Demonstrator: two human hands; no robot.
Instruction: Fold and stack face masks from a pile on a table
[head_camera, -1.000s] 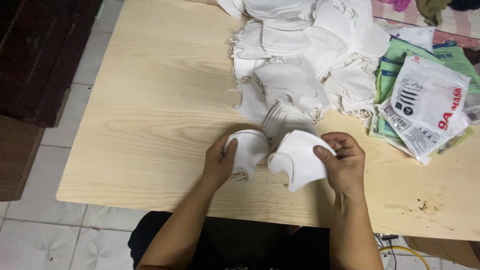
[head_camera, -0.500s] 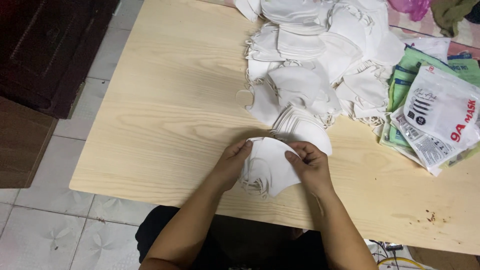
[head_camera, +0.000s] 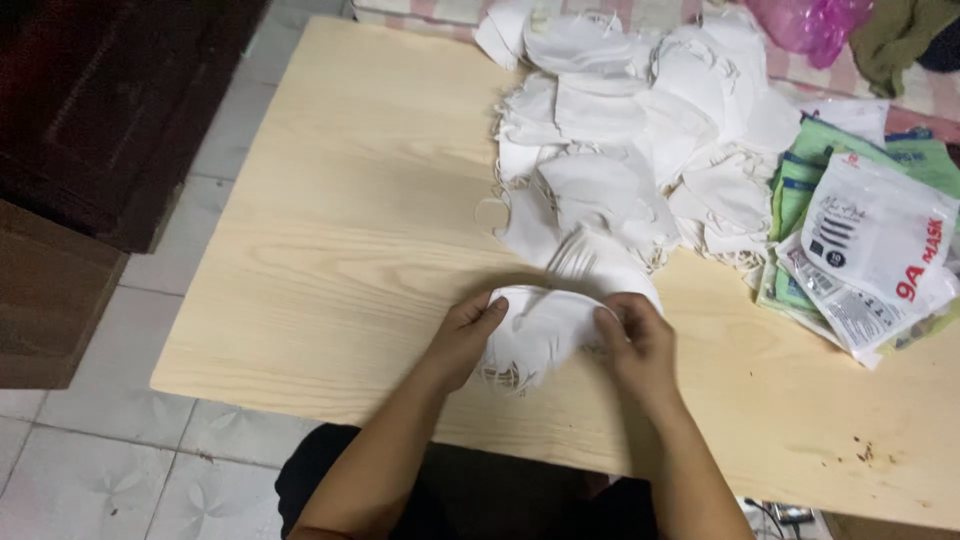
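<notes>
I am pinching a small stack of white masks (head_camera: 540, 335) between my left hand (head_camera: 462, 335) and right hand (head_camera: 635, 340), fingers clamped on its two ends, near the desk's (head_camera: 350, 230) front edge. I judge the work barely begun: a big loose pile (head_camera: 640, 130) is waiting at the far edge. Printed pouches (head_camera: 870, 240) are lying at the right edge, contents hidden.
</notes>
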